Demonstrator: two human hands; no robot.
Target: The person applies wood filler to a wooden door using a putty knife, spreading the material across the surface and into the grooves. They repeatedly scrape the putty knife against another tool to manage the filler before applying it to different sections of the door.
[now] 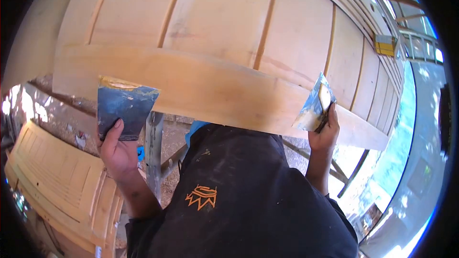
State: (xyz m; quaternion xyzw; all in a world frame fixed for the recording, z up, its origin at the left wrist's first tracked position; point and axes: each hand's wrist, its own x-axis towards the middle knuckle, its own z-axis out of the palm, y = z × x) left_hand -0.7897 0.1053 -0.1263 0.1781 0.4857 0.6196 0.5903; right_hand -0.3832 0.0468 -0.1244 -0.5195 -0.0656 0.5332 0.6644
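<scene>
A dark blue, flat putty scraper [125, 107] is gripped in my left hand [118, 152], the thumb pressed on its face. Tan putty coats the scraper's upper edge. My right hand [325, 136] is closed on a smaller putty scraper [311, 107], smeared blue and white, with a pale lump of putty [324, 96] on it. Both scrapers are raised in front of me and overlap the near edge of a large wooden door panel [215, 83]. Vertical grooves run across the panel, and pinkish filler streaks mark parts of it.
A yellow box [384, 45] sits at the panel's far right. Below the panel stands a metal support leg [154, 148]. More wooden doors [57, 172] lie stacked at lower left. A metal ladder-like frame [423, 45] is at upper right, beside a pale blue wall [420, 110].
</scene>
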